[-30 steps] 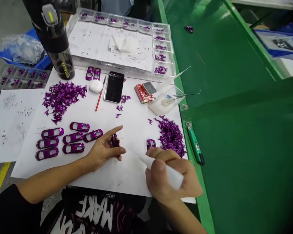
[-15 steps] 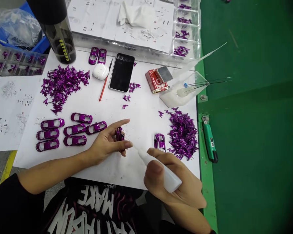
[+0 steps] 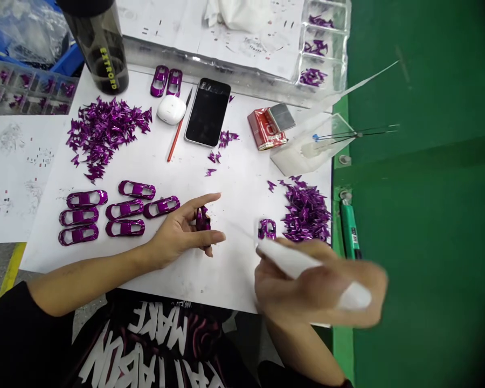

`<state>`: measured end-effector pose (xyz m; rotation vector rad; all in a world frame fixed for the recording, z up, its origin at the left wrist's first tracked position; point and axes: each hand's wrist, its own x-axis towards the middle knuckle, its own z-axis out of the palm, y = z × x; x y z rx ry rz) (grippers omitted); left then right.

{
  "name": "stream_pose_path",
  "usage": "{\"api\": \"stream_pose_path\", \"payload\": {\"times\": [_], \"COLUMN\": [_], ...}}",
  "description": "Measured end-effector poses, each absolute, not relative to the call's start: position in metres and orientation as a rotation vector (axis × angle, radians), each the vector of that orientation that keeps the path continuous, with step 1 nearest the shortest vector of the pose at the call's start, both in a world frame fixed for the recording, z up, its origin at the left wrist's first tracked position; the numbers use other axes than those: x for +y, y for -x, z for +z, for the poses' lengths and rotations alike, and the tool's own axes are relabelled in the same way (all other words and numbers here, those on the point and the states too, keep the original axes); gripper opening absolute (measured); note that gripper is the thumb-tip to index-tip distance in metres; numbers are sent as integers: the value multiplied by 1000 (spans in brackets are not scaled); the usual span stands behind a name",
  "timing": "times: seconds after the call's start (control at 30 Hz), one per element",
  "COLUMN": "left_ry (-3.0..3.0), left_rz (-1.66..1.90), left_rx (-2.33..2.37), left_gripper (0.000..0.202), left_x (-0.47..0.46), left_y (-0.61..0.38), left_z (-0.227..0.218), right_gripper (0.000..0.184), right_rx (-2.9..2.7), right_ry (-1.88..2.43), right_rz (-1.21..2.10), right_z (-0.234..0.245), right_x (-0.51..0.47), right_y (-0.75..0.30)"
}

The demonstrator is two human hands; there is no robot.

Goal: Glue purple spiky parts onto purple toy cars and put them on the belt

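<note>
My left hand [image 3: 181, 231] pinches a small purple toy car body [image 3: 202, 218] between thumb and fingers, resting on the white paper sheet [image 3: 210, 269]. My right hand [image 3: 319, 285], blurred by motion, grips a white squeeze bottle [image 3: 303, 264] with a thin nozzle pointing left. Another purple car body [image 3: 267, 228] lies just above the right hand, beside a pile of small purple parts [image 3: 305, 213]. Several finished-looking purple car bodies [image 3: 117, 213] lie in rows left of my left hand.
A second pile of purple parts [image 3: 105, 129], dark water bottle [image 3: 101, 48], phone [image 3: 208, 112], white earbud case [image 3: 172, 109], red pencil [image 3: 178, 134], red packet [image 3: 269, 128], clear tray with needles [image 3: 315, 145], green lighter [image 3: 350, 229], compartment trays [image 3: 319, 48], and green belt [image 3: 428, 188] surround the sheet.
My right hand has swung right and away with the white bottle, its nozzle leaving the car body in my left hand. The left hand stays put; the camera tilted down slightly.
</note>
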<state>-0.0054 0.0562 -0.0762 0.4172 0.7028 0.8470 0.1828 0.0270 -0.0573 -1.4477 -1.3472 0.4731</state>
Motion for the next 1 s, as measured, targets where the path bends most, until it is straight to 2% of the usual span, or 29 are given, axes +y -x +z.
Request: {"api": "stream_pose_path", "payload": {"times": [0.1, 0.27, 0.4, 0.57, 0.67, 0.77, 0.9, 1.0], "left_ry": [-442, -547, -559, -534, -533, -512, -464, -445], "left_rz": [846, 832, 802, 754, 760, 803, 861, 880], "left_rx": [656, 632, 658, 722, 693, 689, 739, 746], "left_gripper": [56, 50, 41, 60, 62, 56, 55, 51], "left_x": [55, 52, 52, 53, 53, 51, 49, 49], "left_y": [6, 7, 10, 11, 11, 11, 8, 7], "left_z": [-75, -69, -65, -63, -65, -68, -70, -71], "right_gripper": [22, 24, 38, 33, 28, 17, 13, 24], "right_rx": [-1129, -1545, -1761, -1812, -1752, -1747, -1684, -1835], "right_ry": [1530, 1715, 1744, 2042, 2173, 2081, 1668, 1431], "right_rz": [492, 571, 582, 175, 100, 107, 307, 120], "right_z": [-63, -82, -79, -73, -80, -79, -54, -38], "right_x": [64, 99, 94, 106, 118, 111, 67, 38], "right_y": [-171, -167, -187, -232, -244, -234, -196, -163]}}
